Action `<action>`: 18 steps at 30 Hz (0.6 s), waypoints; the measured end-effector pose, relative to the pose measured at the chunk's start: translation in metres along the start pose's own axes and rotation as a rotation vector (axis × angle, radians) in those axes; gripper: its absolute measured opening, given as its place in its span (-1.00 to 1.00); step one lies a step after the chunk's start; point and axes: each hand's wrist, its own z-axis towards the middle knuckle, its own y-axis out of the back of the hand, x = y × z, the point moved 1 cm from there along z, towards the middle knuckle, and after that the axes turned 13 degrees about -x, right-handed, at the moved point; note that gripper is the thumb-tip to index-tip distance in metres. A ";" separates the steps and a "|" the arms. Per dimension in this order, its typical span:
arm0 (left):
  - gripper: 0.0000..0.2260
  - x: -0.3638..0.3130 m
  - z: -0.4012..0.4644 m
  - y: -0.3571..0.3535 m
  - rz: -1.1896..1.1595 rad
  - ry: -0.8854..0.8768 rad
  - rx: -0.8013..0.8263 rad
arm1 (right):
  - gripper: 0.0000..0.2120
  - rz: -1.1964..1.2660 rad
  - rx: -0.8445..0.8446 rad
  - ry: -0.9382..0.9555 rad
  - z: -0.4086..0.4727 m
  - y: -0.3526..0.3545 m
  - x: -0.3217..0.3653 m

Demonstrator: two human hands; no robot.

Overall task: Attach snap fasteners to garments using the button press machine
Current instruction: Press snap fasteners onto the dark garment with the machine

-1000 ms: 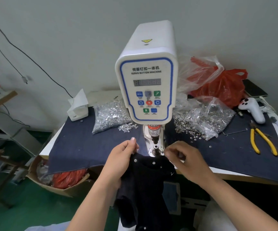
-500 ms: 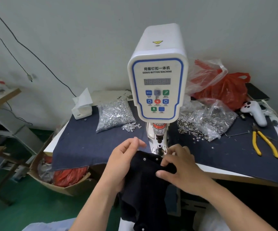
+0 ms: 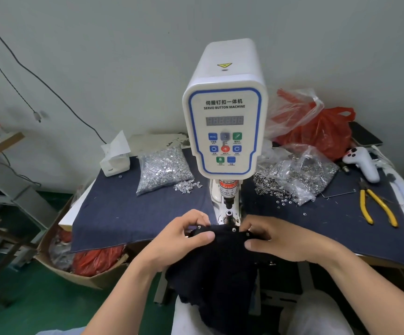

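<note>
- Garment (image 3: 216, 267): dark, edge bearing snaps, just before the press (image 3: 225, 131).
- My left hand (image 3: 179, 240) pinches its edge.
- My right hand (image 3: 283, 240) likewise pinches it.

The garment (image 3: 216, 269) hides the lower fingers of both hands and the machine's lower die.

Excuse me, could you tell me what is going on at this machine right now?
A person is fitting snap fasteners to a dark garment at the servo button machine. The left hand and right hand each pinch the garment's top edge, holding it just in front of the lower die. Several snaps already sit along that edge.
</note>
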 end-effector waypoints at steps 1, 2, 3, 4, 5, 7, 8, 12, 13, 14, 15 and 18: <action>-0.87 0.004 0.004 0.000 0.025 0.024 -0.008 | -0.82 0.051 -0.026 -0.014 0.002 0.001 -0.003; -0.90 0.009 0.008 0.000 0.060 0.044 -0.015 | -0.84 0.096 -0.050 -0.029 0.005 0.002 -0.005; -0.92 0.013 0.012 -0.001 0.096 0.058 -0.017 | -0.87 0.133 -0.068 -0.051 0.009 0.003 -0.007; -0.90 0.016 0.017 -0.002 0.135 0.061 -0.019 | -0.90 0.163 -0.078 -0.079 0.013 0.004 -0.010; -0.85 0.019 0.021 -0.004 0.181 0.048 -0.034 | -0.89 0.184 -0.087 -0.106 0.018 0.005 -0.012; -0.77 0.023 0.029 -0.007 0.234 0.030 -0.079 | -0.77 0.196 -0.110 -0.140 0.027 0.006 -0.016; -0.77 0.025 0.032 -0.009 0.204 0.039 -0.094 | -0.73 0.201 -0.124 -0.143 0.031 0.006 -0.018; -0.77 0.031 0.039 -0.011 0.005 0.108 -0.137 | -0.73 0.194 -0.176 -0.137 0.046 0.005 -0.028; -0.77 0.031 0.040 -0.012 -0.017 0.127 -0.146 | -0.76 0.203 -0.186 -0.131 0.048 0.004 -0.031; -0.78 0.031 0.042 -0.012 -0.038 0.153 -0.154 | -0.81 0.222 -0.195 -0.129 0.051 0.003 -0.033; -0.78 0.032 0.044 -0.012 -0.058 0.178 -0.163 | -0.85 0.247 -0.199 -0.127 0.052 0.002 -0.035; -0.76 0.036 0.046 -0.014 -0.084 0.190 -0.192 | -0.84 0.297 -0.199 -0.112 0.054 0.000 -0.038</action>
